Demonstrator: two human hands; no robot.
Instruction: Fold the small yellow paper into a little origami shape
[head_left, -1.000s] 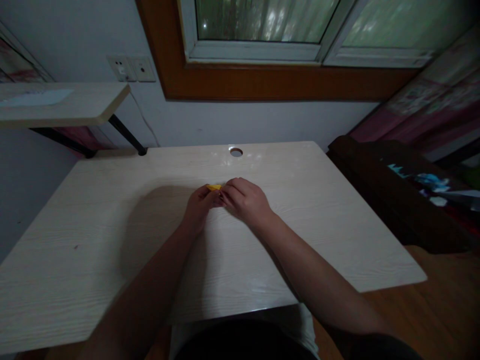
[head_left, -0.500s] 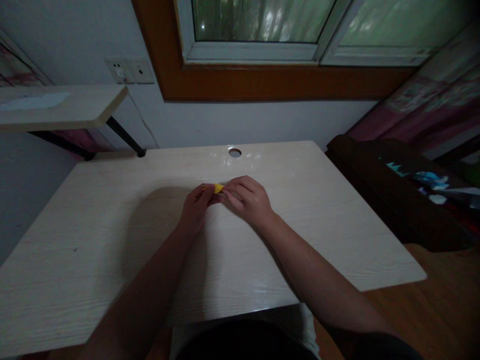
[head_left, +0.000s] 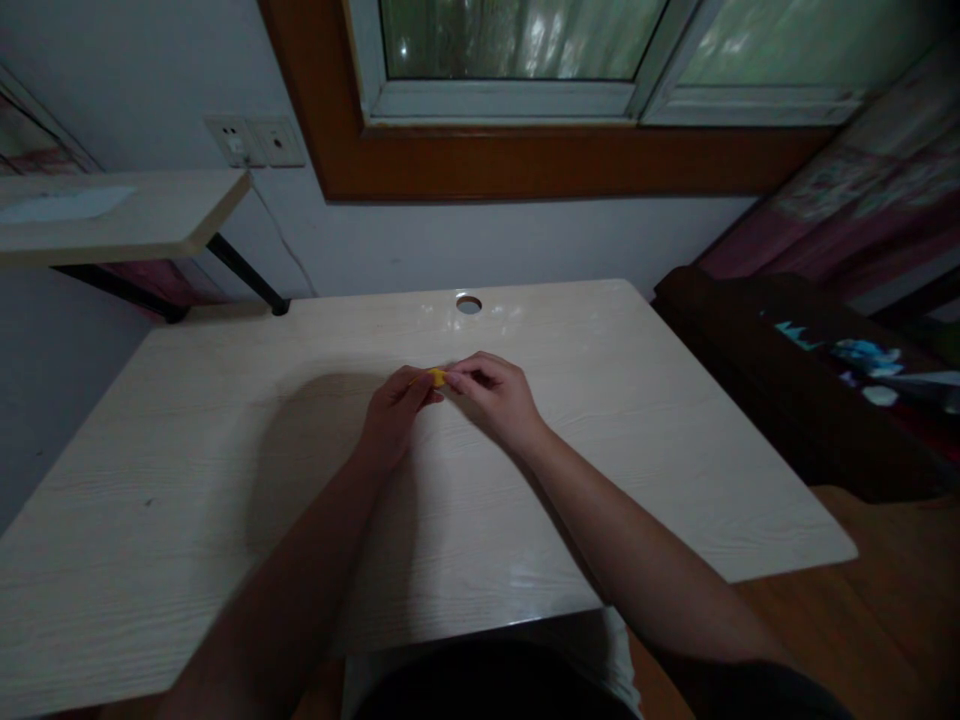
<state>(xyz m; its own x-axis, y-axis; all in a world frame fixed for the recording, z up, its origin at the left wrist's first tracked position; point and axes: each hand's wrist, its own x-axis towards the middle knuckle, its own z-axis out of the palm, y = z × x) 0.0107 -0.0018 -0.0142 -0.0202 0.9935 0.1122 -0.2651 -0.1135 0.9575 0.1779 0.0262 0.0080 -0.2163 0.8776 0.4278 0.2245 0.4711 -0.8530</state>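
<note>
Thumb against fingers, our left hand (head_left: 390, 412) grasps the left end of a small bright yellow piece (head_left: 438, 377) (its full shape is hidden by our fingers), while our right hand (head_left: 499, 395) pinches it from the right, thumb and forefinger together. So we have it between both sets of fingertips, over a pale wood-grained rectangular desk (head_left: 652, 430); whether it touches the desktop, we cannot tell. Just beyond our grip a round cable hole (head_left: 469, 305) pierces the desk, and to the left of our grip a broad soft shadow (head_left: 315, 450) lies on the surface. Farther out, beyond and left of the grip, we see a pale raised shelf (head_left: 180, 215) on black slanting legs (head_left: 247, 273). Well to the right of the grip, past the desk's edge, stands dark brown furniture (head_left: 742, 400) with a blue crumpled item (head_left: 866, 355) on it.
</note>
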